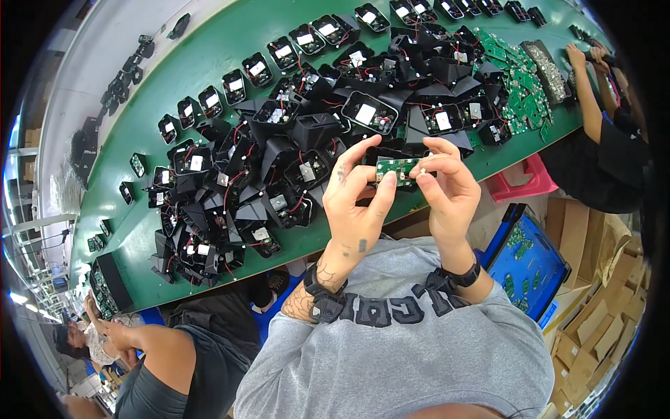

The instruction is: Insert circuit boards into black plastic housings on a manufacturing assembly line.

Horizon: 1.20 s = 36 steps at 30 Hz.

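A small green circuit board (396, 167) is raised in front of me, just over the table's near edge. My left hand (356, 206) pinches its left end between thumb and fingers. At the board's right end, the thumb and fingertips of my right hand (452, 195) are closed on a small white connector (422, 172). The fingers partly cover both pieces. Right behind the board sits a black plastic housing (382, 151), mostly hidden by my hands.
Black housings (314, 129) with red wires are heaped across the green table (153, 230); others line its far side. Loose green boards (513, 84) lie at the right, near a co-worker's arm (590, 98). A pink stool (523, 181) and blue tray (541, 262) stand below. Another person sits left.
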Available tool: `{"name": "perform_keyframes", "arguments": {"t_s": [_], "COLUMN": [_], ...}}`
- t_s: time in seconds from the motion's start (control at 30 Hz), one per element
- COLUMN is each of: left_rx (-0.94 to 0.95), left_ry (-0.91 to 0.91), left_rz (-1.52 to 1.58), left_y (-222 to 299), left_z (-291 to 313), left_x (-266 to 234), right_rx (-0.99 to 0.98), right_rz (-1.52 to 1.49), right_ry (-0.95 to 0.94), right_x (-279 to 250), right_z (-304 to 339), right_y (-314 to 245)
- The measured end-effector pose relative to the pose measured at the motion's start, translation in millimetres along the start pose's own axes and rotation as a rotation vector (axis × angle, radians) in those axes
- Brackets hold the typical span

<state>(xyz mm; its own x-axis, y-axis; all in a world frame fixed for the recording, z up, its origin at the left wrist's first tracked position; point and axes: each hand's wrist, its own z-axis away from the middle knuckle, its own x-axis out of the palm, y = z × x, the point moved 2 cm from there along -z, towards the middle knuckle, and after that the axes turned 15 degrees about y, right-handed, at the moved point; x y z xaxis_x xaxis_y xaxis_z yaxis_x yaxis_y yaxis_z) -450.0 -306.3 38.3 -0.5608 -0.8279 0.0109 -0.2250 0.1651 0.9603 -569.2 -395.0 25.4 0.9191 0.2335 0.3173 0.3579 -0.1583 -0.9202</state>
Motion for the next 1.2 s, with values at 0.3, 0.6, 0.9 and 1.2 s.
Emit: {"name": "perform_keyframes", "arguments": {"t_s": [0.3, 0.6, 0.9, 1.2], "left_rx": [0.337, 0.397, 0.467, 0.599], "left_ry": [0.055, 0.021, -0.036, -0.093], "left_rz": [-0.262, -0.356, -0.382, -0.445], "left_y": [8, 13, 11, 22], "left_z": [-3, 0, 1, 1], "left_x": [-2, -5, -4, -2], "right_rx": [-0.353, -0.312, -0.306, -0.25], "right_rz": [0.777, 0.761, 0.779, 0.838], "right_ry": [-0.232, -0.265, -0.326, -0.443], "right_x": [10, 8, 6, 12], "right_z": [-6, -8, -14, -23], "right_y": [-42, -41, -48, -61]}}
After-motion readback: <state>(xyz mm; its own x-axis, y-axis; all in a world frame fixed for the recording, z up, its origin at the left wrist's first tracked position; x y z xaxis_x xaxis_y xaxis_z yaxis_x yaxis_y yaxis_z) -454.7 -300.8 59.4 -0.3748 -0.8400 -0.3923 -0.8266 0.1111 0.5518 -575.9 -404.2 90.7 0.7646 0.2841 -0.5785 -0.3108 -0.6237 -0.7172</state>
